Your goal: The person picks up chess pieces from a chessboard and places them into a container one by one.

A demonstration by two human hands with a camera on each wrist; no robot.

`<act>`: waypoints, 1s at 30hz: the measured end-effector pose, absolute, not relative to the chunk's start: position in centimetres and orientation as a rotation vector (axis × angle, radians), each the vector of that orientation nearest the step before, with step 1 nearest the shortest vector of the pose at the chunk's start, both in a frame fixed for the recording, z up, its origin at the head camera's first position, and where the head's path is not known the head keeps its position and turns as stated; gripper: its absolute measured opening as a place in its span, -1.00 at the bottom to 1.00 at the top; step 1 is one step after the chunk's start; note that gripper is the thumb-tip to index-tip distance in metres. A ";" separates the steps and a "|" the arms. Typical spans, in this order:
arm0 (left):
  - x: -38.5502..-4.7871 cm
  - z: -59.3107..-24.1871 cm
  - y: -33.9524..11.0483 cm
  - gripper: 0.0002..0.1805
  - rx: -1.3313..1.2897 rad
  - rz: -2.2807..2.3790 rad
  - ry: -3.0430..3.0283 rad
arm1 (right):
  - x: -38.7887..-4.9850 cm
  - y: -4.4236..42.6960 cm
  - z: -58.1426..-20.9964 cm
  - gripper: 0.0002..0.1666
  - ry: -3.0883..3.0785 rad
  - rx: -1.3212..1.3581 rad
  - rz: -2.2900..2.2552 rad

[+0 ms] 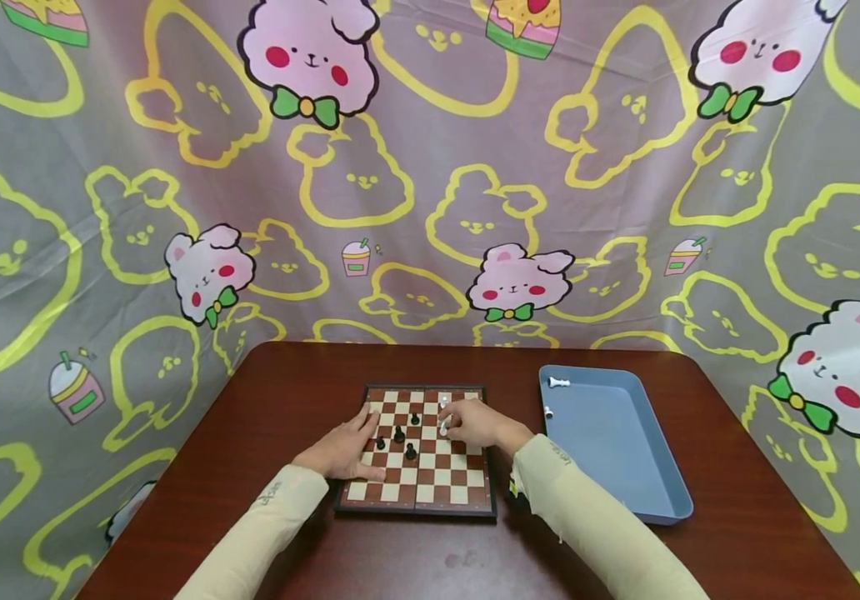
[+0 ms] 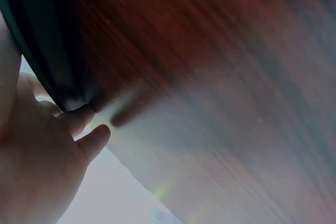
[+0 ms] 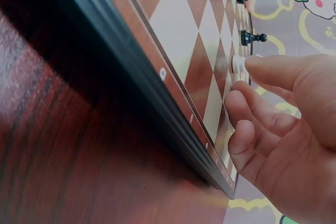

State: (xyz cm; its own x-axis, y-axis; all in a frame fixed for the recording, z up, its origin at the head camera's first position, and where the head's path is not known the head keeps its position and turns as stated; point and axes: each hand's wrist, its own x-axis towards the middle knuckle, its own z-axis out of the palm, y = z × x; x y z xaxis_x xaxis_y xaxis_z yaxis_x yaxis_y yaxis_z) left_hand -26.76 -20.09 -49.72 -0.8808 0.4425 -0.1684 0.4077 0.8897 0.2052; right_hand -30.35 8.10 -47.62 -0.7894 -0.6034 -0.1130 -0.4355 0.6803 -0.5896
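A brown-and-cream chessboard [image 1: 451, 492] with a dark rim lies on the table. My left hand [image 1: 343, 448] rests along its left side, thumb stretched onto the squares and fingers extended. In the left wrist view, that hand [image 2: 42, 145] lies against the dark board edge. With thumb and fingertips my right hand [image 1: 478, 423] pinches a small white chess piece [image 1: 443, 430], its base [image 3: 238, 65] showing at the board surface in the right wrist view. Another white piece [image 1: 444, 402] stands just beyond. Several black pieces stand left of centre, among them one black piece [image 1: 411, 451] and a pawn [image 3: 253, 38].
A blue-grey tray [image 1: 610, 450] sits right of the board, beside my right forearm. Inside it, a white piece [image 1: 559, 382] lies at the far left corner and a second white piece [image 1: 547, 412] by the left wall. A patterned curtain [image 1: 430, 183] hangs behind the brown table [image 1: 287, 375].
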 end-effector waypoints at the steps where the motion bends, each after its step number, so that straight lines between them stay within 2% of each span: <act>1: -26.8 -49.7 -20.1 0.24 0.650 0.243 2.848 | -30.3 8.0 -47.7 -0.64 2.601 -0.826 -0.797; 11: -26.7 -49.6 -20.0 0.25 0.661 0.252 2.853 | -30.3 7.9 -47.8 -0.81 2.653 -0.870 -0.787; 19: -27.0 -49.6 -20.0 0.26 0.643 0.237 2.861 | -30.4 7.9 -47.5 -0.84 2.699 -0.969 -0.718; 30: -27.0 -49.9 -20.2 0.27 0.646 0.241 2.861 | -30.1 8.0 -47.5 -0.87 2.664 -0.957 -0.791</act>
